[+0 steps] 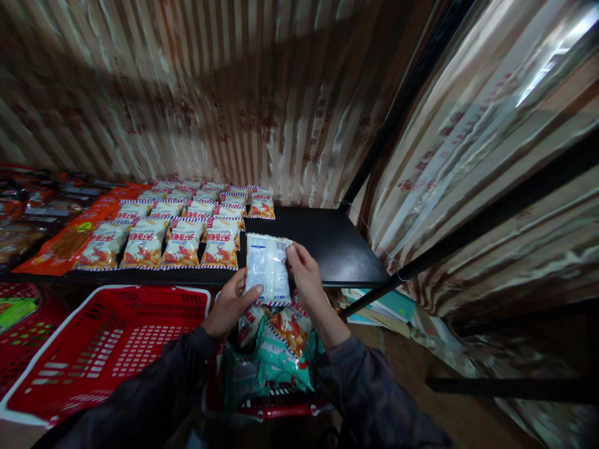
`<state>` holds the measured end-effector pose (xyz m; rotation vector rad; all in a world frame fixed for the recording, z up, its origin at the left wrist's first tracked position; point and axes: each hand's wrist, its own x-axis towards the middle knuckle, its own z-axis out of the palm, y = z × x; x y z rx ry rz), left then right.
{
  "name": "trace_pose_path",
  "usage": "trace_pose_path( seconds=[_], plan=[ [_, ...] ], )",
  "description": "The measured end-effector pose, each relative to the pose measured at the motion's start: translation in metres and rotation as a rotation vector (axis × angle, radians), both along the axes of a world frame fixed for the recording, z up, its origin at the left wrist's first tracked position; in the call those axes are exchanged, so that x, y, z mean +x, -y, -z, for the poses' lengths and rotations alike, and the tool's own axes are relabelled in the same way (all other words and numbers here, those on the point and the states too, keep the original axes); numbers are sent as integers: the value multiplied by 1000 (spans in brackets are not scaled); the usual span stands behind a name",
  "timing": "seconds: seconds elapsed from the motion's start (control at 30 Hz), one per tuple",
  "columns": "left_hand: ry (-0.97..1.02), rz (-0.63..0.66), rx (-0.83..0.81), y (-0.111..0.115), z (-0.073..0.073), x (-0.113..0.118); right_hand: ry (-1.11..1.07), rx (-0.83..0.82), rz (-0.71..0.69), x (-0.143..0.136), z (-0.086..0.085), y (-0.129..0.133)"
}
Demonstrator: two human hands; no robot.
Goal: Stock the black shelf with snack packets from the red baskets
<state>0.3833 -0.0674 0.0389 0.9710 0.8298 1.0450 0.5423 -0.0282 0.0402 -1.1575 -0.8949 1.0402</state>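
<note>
Dark packets (21, 240): far left, packed close beside orange packets (70, 240).
White-rimmed red basket (156, 299): left side, below the shelf edge.
Shrimp-print bags (222, 243): several rows on the black shelf (322, 243), fronts showing, ends striped.
Left hand (231, 305): fingers closed on the lower left of a snack bag (266, 265), thumb across its face.
Snack bag: held up between both hands at the shelf's front edge, just right of the front row; back print and barcode showing.
Loaded basket (281, 411): beneath the hands; green bags (283, 365) and more striped ones inside.
Right hand (306, 274): fingers pinching the bag's upper right edge.
Papers (395, 305): low right, beyond the shelf.
Step in hand: appears to be two-handed handling of one bag.
Next move: probably calls for a light grip; matching the rows would need the front turned round.
</note>
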Motion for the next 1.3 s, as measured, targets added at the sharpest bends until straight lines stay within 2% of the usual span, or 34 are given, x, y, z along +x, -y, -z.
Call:
trace_pose_path(
  seconds=[0.1,0.27,0.43,0.63,0.87,1.07,1.2,1.3],
  plan=[
    [3,-74,20,-7,-1,-3,102,120,-10,-2,0,1],
    [62,-105,24,-11,-5,-8,354,278,-75,-6,-5,13],
    [127,-135,-58,-10,-15,-11,583,404,-106,-10,-4,18],
    [251,-52,-78,-13,-9,-17,546,391,-105,-9,-1,15],
    [283,-94,-104,-17,-9,-20,428,366,-133,-6,-1,13],
    [269,-120,-112,-19,-7,-23,563,450,-101,-5,-11,17],
    [262,-131,-128,-22,-4,-25,555,449,-115,-6,-13,19],
    [243,-119,-124,-24,-5,-29,572,454,-42,-3,-12,17]
  ],
)
